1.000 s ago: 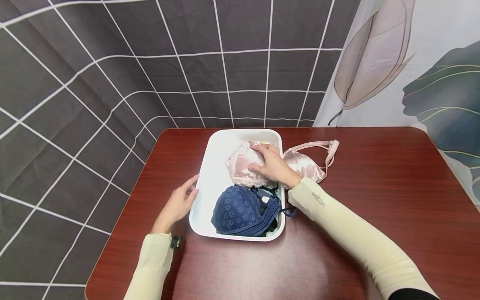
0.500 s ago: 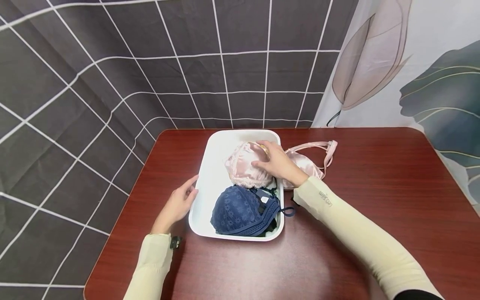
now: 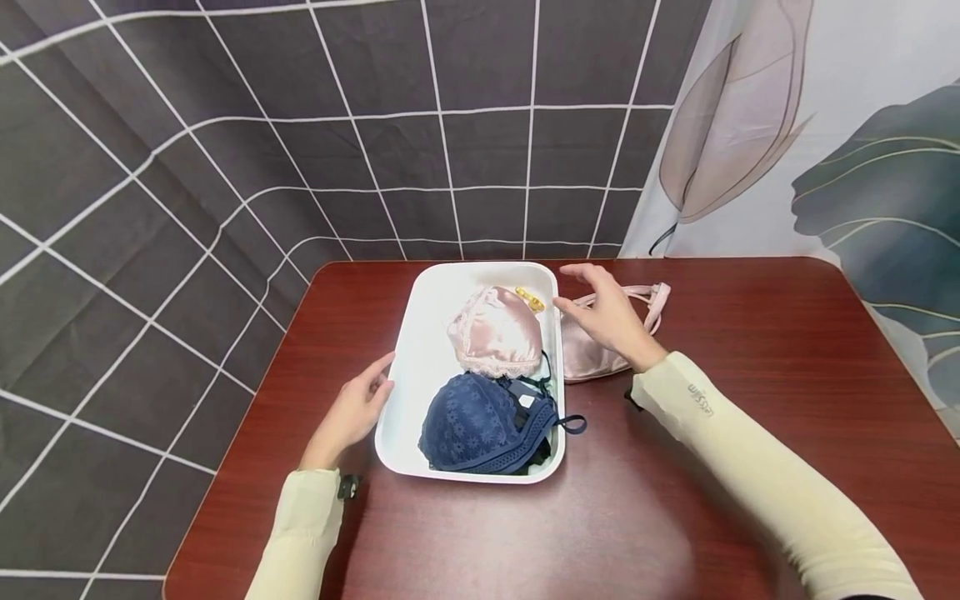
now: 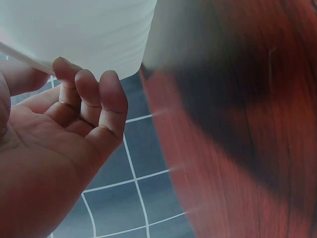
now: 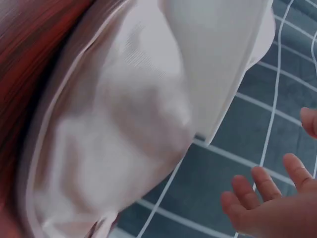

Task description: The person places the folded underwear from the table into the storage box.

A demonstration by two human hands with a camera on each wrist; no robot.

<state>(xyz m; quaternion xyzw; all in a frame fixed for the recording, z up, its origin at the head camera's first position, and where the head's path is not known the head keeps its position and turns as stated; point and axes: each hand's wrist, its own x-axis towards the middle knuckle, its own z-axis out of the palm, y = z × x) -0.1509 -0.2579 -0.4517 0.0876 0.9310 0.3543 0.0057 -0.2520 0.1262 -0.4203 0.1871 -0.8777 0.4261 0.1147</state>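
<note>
A white plastic tray (image 3: 405, 367) holds a navy lace bra (image 3: 468, 425) near its front and one pink satin cup (image 3: 504, 329) of a bra behind it. The other pink cup (image 3: 588, 354) and its strap lie outside the right wall. My right hand (image 3: 611, 317) hovers over that outer part, fingers spread and holding nothing; the right wrist view shows the pink satin (image 5: 114, 114) beside these fingers (image 5: 265, 183). At the tray's left side, my left hand (image 3: 356, 408) touches the outer wall with loosely bent fingers (image 4: 113, 94).
A small yellow object (image 3: 529, 299) lies in the tray's back right corner. Dark straps and a pale tag (image 3: 527, 402) show beside the navy bra, whose loop (image 3: 574, 424) hangs over the right rim. Grid-patterned cloth (image 3: 390, 150) stands behind the reddish-brown table (image 3: 757, 358).
My right hand has let go of the pink cup in the tray and moved right, past the rim, uncovering the yellow object. The left hand stays at the tray's side.
</note>
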